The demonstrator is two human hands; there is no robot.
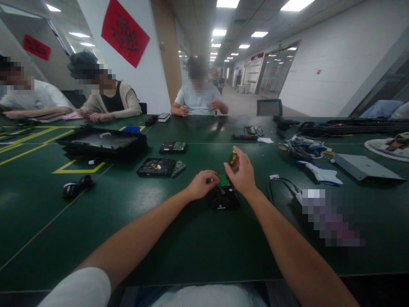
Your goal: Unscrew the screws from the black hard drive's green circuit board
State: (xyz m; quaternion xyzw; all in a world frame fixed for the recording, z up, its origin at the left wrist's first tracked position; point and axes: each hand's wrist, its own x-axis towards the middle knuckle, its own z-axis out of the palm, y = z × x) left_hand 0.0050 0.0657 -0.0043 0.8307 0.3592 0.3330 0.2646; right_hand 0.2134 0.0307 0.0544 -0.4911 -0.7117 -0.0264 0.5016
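The left hand is curled narrow, its fingertips pinching at the near-left edge of the hard drive, which lies flat on the dark green surface directly between both hands. The drive's green circuit board faces up, just beside the left fingertips. The right hand hovers over the drive's far-right corner, fingers loosely spread and holding nothing. Just beyond the right hand's fingertips lies a screwdriver with a yellow-and-black handle. Farther beyond the left hand sit two more opened drives. Right of the right hand, a black cable lies on the surface.
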